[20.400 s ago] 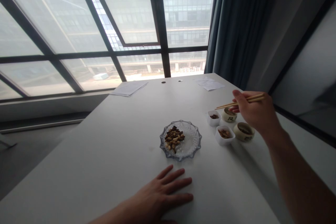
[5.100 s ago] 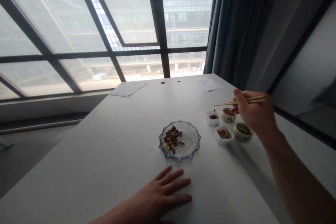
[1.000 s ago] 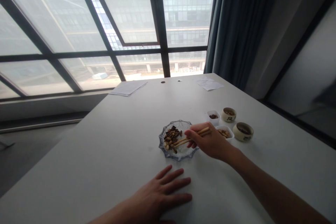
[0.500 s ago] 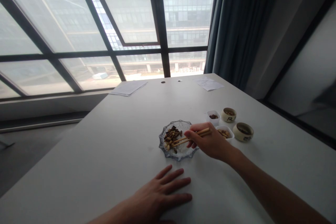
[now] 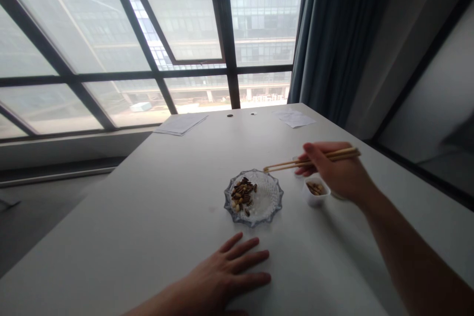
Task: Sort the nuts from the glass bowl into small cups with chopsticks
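Chopsticks (image 5: pixel 342 153) looking light, stiff; right hand (image 5: pixel 335 170) holding toward thick ends, likely best spot; left hand (image 5: pixel 231 269) lying wide on tabletop (image 5: pixel 148 217).

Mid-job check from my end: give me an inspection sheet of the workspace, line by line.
Surface: flat white table.
Job's things: scalloped clear-glass dish, mixed dark and pale seeds or nuts on its left side; small square white plastic cup holding brownish pieces.
Clutter: thin white paper sheets near both far corners.
Hands: left hand spread palm down; right hand grips slender light-wood chopsticks, tips by the dish's far rim, any load unclear.
Cables: nothing seen.
Surroundings: large dark-framed windows, dark blue fabric curtain.
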Available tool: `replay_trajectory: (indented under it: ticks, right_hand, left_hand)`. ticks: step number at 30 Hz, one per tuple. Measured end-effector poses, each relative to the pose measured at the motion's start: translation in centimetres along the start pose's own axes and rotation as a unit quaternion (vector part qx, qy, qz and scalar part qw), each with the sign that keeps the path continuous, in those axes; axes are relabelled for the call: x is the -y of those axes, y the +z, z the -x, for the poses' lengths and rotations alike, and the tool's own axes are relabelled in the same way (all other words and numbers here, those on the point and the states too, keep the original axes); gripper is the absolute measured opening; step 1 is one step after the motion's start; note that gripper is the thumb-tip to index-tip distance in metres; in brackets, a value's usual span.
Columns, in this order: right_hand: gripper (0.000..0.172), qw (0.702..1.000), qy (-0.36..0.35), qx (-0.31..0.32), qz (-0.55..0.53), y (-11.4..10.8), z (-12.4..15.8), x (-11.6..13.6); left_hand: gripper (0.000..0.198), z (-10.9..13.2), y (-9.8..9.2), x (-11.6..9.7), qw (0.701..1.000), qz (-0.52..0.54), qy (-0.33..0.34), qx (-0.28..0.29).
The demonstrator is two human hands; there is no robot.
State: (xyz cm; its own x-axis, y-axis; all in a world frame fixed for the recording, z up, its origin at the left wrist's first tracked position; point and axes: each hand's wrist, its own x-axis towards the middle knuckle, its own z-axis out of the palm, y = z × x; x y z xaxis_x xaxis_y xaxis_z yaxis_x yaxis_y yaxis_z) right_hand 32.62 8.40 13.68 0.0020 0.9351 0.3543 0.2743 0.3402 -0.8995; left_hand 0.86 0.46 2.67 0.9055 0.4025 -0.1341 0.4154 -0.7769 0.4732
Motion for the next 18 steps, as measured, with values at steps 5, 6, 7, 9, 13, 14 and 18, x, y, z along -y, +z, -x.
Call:
replay_trajectory:
  ticks: [5, 6, 7, 9, 13, 14, 18]
  right_hand:
    - [0.037, 0.958, -0.041, -0.255, 0.121, -5.7, -1.6, 0.7]
    - [0.034, 0.948, -0.043, -0.28, 0.146, -6.5, -1.8, 0.6]
    - [0.033, 0.939, -0.041, -0.297, 0.167, -7.1, -2.0, 0.3]
    - [0.032, 0.928, -0.032, -0.315, 0.198, -8.0, -2.5, -0.5]
    - [0.031, 0.917, -0.014, -0.309, 0.253, -9.1, -3.5, -2.5]
    - [0.03, 0.917, -0.006, -0.302, 0.261, -9.2, -3.7, -2.9]
    - [0.025, 0.926, 0.026, -0.274, 0.259, -9.2, -4.2, -3.8]
  left_hand:
    - [0.075, 0.0, -0.1, -0.1, 1.0, -0.001, -0.009, 0.012]
    - [0.075, 0.0, -0.1, -0.1, 1.0, -0.001, -0.008, 0.011]
    - [0.075, 0.0, -0.1, -0.1, 1.0, -0.001, -0.006, 0.007]
    - [0.072, 0.0, -0.1, 0.0, 1.0, 0.001, -0.001, -0.001]
    - [0.069, 0.1, -0.1, 0.1, 1.0, -0.001, 0.004, -0.006]
    - [0.068, 0.1, -0.1, 0.1, 1.0, -0.001, 0.005, -0.005]
    - [0.069, 0.0, -0.1, 0.1, 1.0, -0.001, -0.005, 0.007]
